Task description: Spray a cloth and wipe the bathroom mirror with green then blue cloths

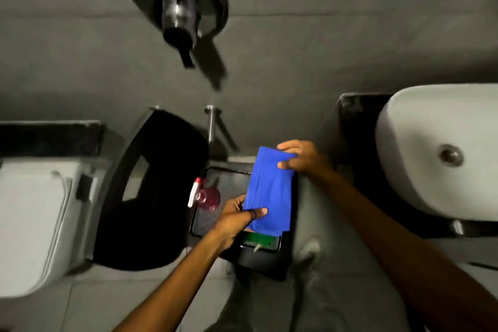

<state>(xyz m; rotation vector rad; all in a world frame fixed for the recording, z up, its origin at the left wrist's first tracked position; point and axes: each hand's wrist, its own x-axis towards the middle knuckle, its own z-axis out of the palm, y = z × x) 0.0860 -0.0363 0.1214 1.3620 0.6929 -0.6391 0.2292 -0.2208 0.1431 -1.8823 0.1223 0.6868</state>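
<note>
- Blue cloth [270, 197], folded into a long strip, is held in the air over a dark tray [198, 226], stretched between both hands.
- Left hand [238, 217] grasps the near end of the cloth: thumb on top, fingers under, closed on the fabric.
- Right hand [301, 158] pinches the far end, thumb and fingers clamped on the top corner.
- Green cloth [260, 239] lies flat below the blue one, only its near edge showing; looks to sit in the near part of the tray, can't tell exactly since the blue cloth covers most of it.
- Spray bottle [206, 197], reddish body w/ white & red trigger head, stands on the tray's left side, just beside the left hand, not touched.
- Tray sits on a dark stand/box [265, 264] at floor level, between the toilet and the sink counter.
- Toilet [32, 224], white, at the left edge; black lidded bin [151, 197] between it and the tray.
- White basin [442, 153] at right on a dark counter [353, 127], well apart from the cloths.
- Wall above is grey tile w/ a round metal fitting [177, 5], blurred.
- Mirror not in view.
- Both forearms bare, reaching fwd & down from the bottom of the frame.
</note>
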